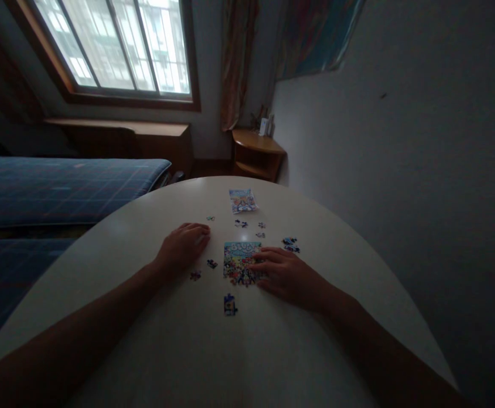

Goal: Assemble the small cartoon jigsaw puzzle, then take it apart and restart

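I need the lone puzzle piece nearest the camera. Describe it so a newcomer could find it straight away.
Start at the round white table, then the partly built puzzle under the right hand. Straight below its lower edge, toward the camera, lies the piece, mostly blue. It is apart from both hands and closer to the camera than any other loose piece.

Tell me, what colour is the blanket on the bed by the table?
Blue, with a faint checked pattern of thin lines: the blanket shows only in the head view, left of the table.

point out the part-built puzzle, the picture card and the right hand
part-built puzzle (pixel 239 258): head view, upper middle of its picture
picture card (pixel 242 200): head view, centre of card
right hand (pixel 287 275): head view, back of hand
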A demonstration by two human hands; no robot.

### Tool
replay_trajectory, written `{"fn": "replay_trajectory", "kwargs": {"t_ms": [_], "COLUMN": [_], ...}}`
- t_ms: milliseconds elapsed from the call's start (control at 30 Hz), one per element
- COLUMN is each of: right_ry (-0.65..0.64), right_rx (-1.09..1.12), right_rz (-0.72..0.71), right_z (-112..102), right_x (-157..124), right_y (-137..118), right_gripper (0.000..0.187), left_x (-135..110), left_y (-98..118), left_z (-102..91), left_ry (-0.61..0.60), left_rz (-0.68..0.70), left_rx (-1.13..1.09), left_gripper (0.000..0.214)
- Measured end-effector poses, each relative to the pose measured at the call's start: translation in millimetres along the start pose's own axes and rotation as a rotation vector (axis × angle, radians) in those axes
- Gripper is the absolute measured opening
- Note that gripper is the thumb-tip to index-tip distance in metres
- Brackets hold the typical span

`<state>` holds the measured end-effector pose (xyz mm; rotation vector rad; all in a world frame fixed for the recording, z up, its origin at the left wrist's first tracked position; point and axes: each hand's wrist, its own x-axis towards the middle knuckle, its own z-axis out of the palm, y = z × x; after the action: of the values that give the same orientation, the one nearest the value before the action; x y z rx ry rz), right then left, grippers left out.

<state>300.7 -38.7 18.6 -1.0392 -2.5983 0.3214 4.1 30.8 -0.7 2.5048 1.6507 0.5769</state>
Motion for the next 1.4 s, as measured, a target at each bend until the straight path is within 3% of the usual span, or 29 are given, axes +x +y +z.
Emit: {"fn": "replay_trajectory", "kwargs": {"t_ms": [300, 600, 867, 1167, 1400], "right_ry": [0.035, 0.033, 0.028, 0.049, 0.184], "right_rx": [-0.016, 0.0, 0.006, 0.009, 0.103], "right_rz": [0.01, 0.012, 0.013, 0.017, 0.082], "right_z": [3, 4, 2, 4, 0], "right_x": [0, 0, 0, 0, 5], "right_y": [6, 6, 5, 4, -7], "right_gripper": [0.038, 0.039, 0.037, 0.038, 0.025], "left_x": [3, 8, 6, 0, -6], "left_y": [-4, -13, -15, 2, 30], "left_z": [-5.1, 0.3, -0.2, -6.2, -10.2], "left_ry": [-0.058, -0.107, -0.134, -0.088, -0.138], "left_rz": [-0.074, 0.091, 0.087, 0.031, 0.02], "left_rx": [-0.083, -0.105, -0.097, -0.21, -0.524], "left_gripper": [0.024, 0.026, 0.022, 0.018, 0.019]}}
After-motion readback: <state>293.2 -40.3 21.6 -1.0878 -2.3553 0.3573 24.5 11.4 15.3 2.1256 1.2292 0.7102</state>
